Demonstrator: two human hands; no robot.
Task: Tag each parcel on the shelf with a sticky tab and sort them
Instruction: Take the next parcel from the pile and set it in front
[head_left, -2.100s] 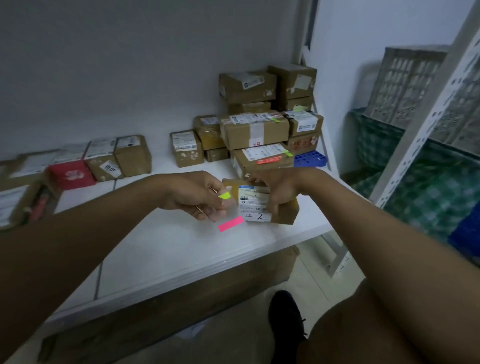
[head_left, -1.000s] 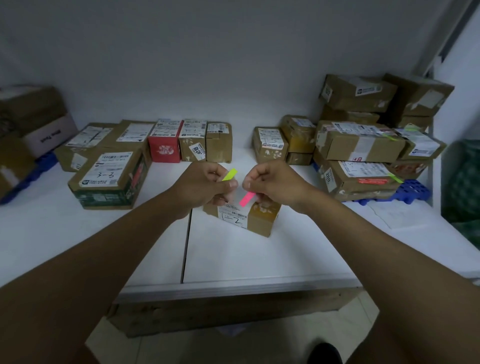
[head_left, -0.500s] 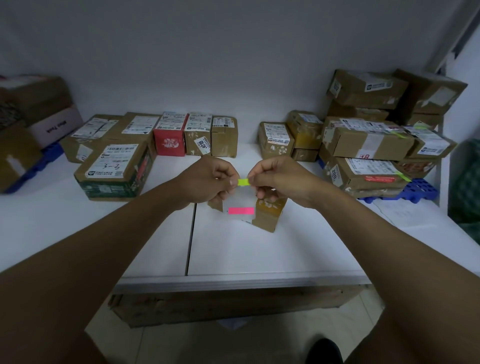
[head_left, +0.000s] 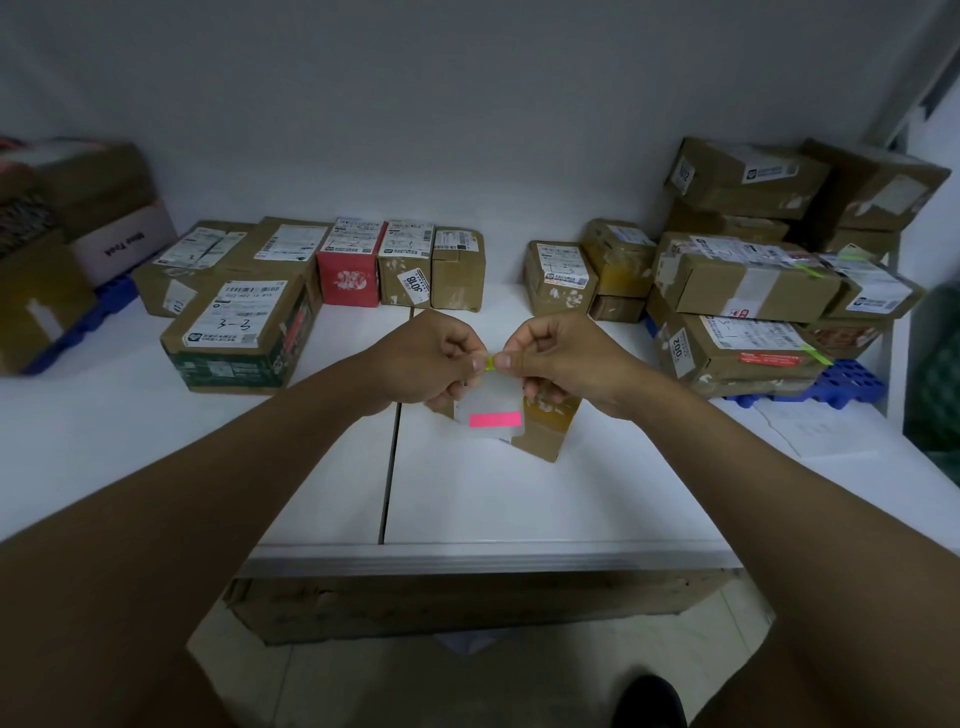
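Hands meet in the middle of your view, above the white shelf (head_left: 519, 499). Your left hand (head_left: 421, 358) and your right hand (head_left: 561, 358) both have their fingers curled, and together they pinch a small yellow-green sticky tab (head_left: 490, 362) between thumb and forefinger tips, one hand on each end. Below the tab hangs a clear backing sheet (head_left: 493, 400) that carries a pink sticky tab (head_left: 495, 419) lying level; which fingers hold the sheet you cannot tell from here.

Just behind and under your hands, a small brown parcel (head_left: 548, 428) sits on the shelf, partly hidden by the sheet and by your right hand.

To your left stands a larger parcel with a green base (head_left: 236, 345), its white label marked by hand. Behind it a row of parcels runs along the wall, among them a red box (head_left: 349, 278) and a brown box with an "8018" sticker (head_left: 408, 275). To your right a stack of brown parcels (head_left: 748, 291) rises in several layers; yellow-green tabs stick out from a few of them, and the lowest rest on a blue plastic pallet (head_left: 841, 387). A sheet of white paper (head_left: 810, 431) lies flat near the right edge of the shelf. At far left more cartons (head_left: 104, 208) are piled up.
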